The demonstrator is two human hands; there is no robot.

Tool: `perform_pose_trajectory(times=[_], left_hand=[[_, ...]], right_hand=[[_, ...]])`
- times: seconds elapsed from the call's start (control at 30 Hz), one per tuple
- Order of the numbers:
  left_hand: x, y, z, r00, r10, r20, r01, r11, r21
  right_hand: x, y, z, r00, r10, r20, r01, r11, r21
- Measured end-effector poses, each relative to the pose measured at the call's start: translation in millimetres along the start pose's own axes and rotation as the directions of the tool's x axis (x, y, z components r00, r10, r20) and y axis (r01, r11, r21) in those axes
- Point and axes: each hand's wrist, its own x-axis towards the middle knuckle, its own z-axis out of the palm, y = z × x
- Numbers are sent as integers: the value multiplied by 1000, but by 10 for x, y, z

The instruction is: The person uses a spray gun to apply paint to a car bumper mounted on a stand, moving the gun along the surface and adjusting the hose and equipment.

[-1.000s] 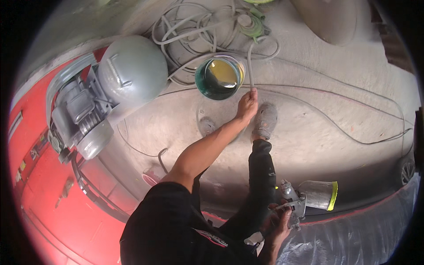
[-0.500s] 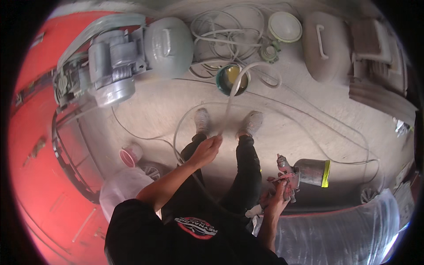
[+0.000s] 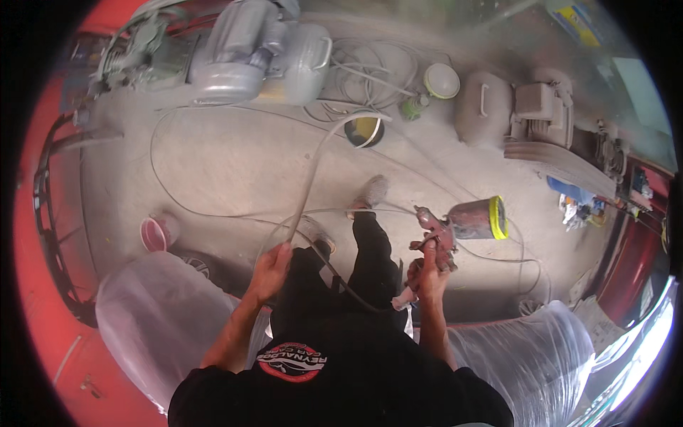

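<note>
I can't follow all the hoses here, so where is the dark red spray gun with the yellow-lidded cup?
The dark red spray gun is gripped in the right hand, right of the person's legs, above the dusty floor.

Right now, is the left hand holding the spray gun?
No, the left hand grips a hose; the spray gun is in the right hand.

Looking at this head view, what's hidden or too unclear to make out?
- Far end of the hose held by the left hand: hidden in the open can.
- Trigger of the spray gun: covered by the right hand.
- Can's contents: too small and blurred.
- Compressor: cut off by the top edge.
</note>
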Motion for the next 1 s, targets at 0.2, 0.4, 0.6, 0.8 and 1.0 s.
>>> perform_pose_trajectory(times=[0.2,0.4,0.6,0.8,1.0], left_hand=[[780,635,492,914,404,-20,-396,904,161],[1450,1086,80,729,539,-422,-464,842,273],[686,-114,-873,943,330,-48,-260,817,515],[-277,-2031,-2019,885,232,-404,9,859,513],[-1461,-2550,-2123,67,235,-970,599,768,227]], right_hand=[[-650,83,214,977,-165,138,159,986,53],[-1245,110,135,963,-246,111,250,968,-27],[-1420,198,20,940,-322,116,324,946,2],[-1398,-62,-190,870,-429,241,421,903,86],[-1760,-432,-172,624,-403,669,484,872,73]])
